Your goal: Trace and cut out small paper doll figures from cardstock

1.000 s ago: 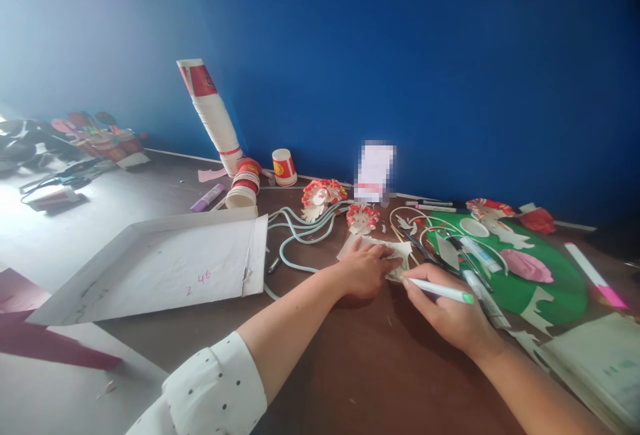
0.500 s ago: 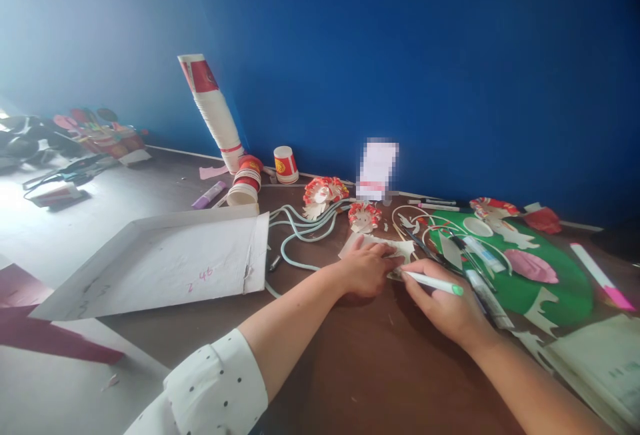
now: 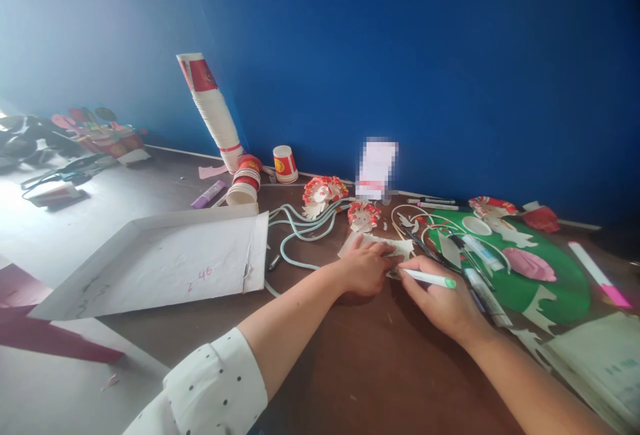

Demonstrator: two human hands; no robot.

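Observation:
A small piece of white paper or card [image 3: 403,248] lies on the brown table in front of me. My left hand [image 3: 367,269] rests flat on it with fingers spread, pressing it down. In my right hand [image 3: 443,298] is a white marker with a green end [image 3: 427,278], gripped like a pen. Its tip meets the paper's near edge beside my left fingers; the tip itself is hardly visible. Just beyond the paper sits a red-and-white flower cut from a paper cup [image 3: 364,217]. Scissors [image 3: 425,245] lie right of the paper, partly behind my right hand.
A green disc [image 3: 565,295] at right carries glue tubes, a pink paper shape [image 3: 529,265] and cut scraps. At left are a white box lid [image 3: 165,261], a leaning stack of paper cups [image 3: 217,118] and a pale cable [image 3: 295,258]. A phone [image 3: 377,169] leans against the blue wall.
The right hand and marker have shifted very slightly to the left, and the marker's green end has dipped a little. My left hand stays in place on the paper.

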